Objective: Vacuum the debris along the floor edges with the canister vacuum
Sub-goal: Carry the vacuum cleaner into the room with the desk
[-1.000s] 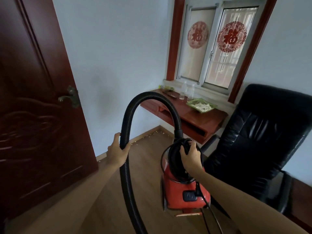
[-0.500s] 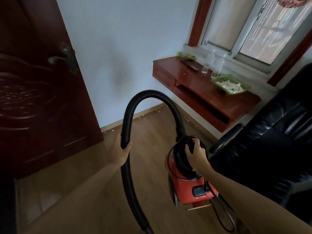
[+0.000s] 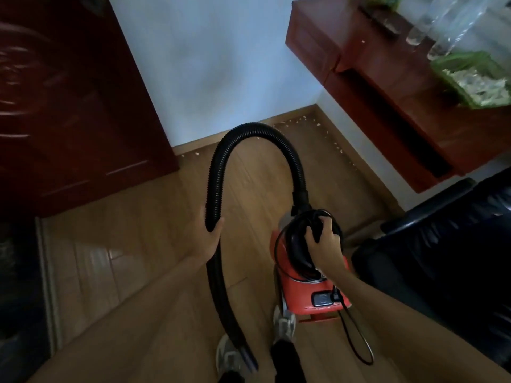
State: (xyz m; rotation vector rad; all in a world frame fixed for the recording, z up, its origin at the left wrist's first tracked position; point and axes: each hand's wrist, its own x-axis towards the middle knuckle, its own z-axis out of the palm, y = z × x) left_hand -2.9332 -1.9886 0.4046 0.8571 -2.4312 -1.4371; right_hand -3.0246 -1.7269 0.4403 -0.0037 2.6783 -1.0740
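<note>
While the red vacuum (image 3: 312, 288) is low in mid-view, just left of the black chair (image 3: 442, 258), the right hand (image 3: 323, 241) curls tight round its top handle (image 3: 315, 230), where the cord (image 3: 356, 338) is looped. Whether it stands on the floor (image 3: 138, 244) or hangs, I cannot tell. Its hose (image 3: 249, 131) arches up from the front and down into the left hand (image 3: 210, 239), whose fingers wrap it; below, it runs past the shoes (image 3: 284, 326). Pale debris (image 3: 290, 123) dots the floor edge along the wall (image 3: 221, 64) and under the desk (image 3: 387, 106), well ahead. A dark door (image 3: 69, 106) stands left.
</note>
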